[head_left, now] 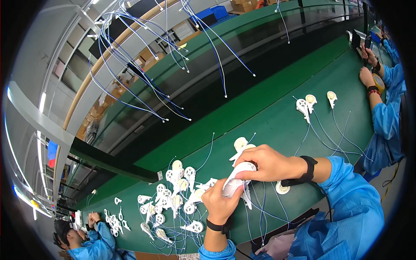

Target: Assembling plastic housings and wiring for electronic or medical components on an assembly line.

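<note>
Both hands hold one white plastic housing (232,185), long and curved with a hollow side showing, just above the green table. My left hand (217,203) grips its lower end, thumb on top. Closed over the upper end is my right hand (268,163), thumb pressed along the edge. Behind the right hand lie white parts with round cream discs (240,143). Left of my hands spreads a heap of similar white wheel-shaped parts (164,197) with thin blue-grey wires. Another white disc part (282,187) sits under my right wrist.
Several wired white parts (310,100) lie farther right on the green table (277,117). Bundles of blue and white wires (216,47) hang from an overhead rail. A dark post (117,162) stands at left. Co-workers in blue sleeves (392,117) are at both sides.
</note>
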A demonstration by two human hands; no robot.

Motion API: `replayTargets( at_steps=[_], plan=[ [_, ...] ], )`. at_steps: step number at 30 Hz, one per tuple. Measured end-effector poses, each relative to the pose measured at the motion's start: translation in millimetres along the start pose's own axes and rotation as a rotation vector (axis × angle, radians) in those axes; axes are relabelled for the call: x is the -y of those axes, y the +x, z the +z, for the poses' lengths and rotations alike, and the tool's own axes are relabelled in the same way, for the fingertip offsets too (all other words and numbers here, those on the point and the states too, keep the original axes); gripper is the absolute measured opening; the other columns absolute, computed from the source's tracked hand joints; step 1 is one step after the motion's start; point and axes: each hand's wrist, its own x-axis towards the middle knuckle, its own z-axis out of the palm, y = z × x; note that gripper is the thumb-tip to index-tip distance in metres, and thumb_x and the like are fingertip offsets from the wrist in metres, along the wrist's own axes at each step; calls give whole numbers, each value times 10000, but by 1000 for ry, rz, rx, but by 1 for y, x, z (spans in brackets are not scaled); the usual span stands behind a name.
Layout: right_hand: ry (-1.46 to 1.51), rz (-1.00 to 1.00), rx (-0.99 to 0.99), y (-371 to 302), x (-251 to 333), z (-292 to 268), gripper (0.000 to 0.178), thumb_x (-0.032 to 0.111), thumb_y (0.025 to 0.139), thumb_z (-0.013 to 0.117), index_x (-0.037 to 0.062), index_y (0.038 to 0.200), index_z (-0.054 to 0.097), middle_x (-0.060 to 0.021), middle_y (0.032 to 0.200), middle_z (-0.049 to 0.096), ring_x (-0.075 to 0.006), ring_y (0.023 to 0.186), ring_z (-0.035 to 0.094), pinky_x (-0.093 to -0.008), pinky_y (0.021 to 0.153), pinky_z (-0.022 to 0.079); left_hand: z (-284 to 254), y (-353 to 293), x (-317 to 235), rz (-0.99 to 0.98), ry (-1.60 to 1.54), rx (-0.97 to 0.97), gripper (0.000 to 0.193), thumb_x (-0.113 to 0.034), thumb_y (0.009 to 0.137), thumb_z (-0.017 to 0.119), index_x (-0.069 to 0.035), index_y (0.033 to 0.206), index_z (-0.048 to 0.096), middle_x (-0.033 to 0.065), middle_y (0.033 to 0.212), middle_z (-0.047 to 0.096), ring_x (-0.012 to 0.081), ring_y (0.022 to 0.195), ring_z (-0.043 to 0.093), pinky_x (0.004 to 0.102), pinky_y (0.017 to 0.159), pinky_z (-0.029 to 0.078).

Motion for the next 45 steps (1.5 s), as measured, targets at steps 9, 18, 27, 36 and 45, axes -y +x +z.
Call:
replayTargets(
  at_steps=[9,18,27,36,45],
  plan=[
    [182,76,37,-2,-3,1,363,328,992,527,2,1101,641,-113,743,679,-215,656,668,-318,609,504,-7,-4,-2,-222,-366,-13,278,-143,757,799,37,920,665,58,703,676,94,615,603,251,561,470],
    [151,-3,32,-2,-6,4,401,325,992,527,-14,1198,580,-146,795,692,-241,717,691,-332,628,515,-8,-3,-5,-332,-429,50,241,-130,779,785,36,906,666,44,713,665,77,620,573,241,560,451],
    [92,112,133,-4,2,5,432,328,928,611,2,1203,545,-186,862,699,-292,726,700,-363,654,541,-1,-6,1,-259,-372,34,244,-142,760,798,32,865,663,43,652,646,79,571,576,243,523,448],
    [50,143,180,-4,1,4,411,280,899,637,-2,1180,536,-208,832,693,-320,715,695,-389,645,537,-2,-7,2,-280,-339,67,239,-138,761,791,37,860,663,55,649,654,91,567,598,249,524,463],
    [52,117,157,-3,4,3,396,290,916,623,6,1176,534,-210,808,693,-344,716,696,-403,647,535,-3,-4,1,-294,-330,85,232,-132,765,786,44,854,664,59,651,657,92,573,600,251,530,468]
  ],
)
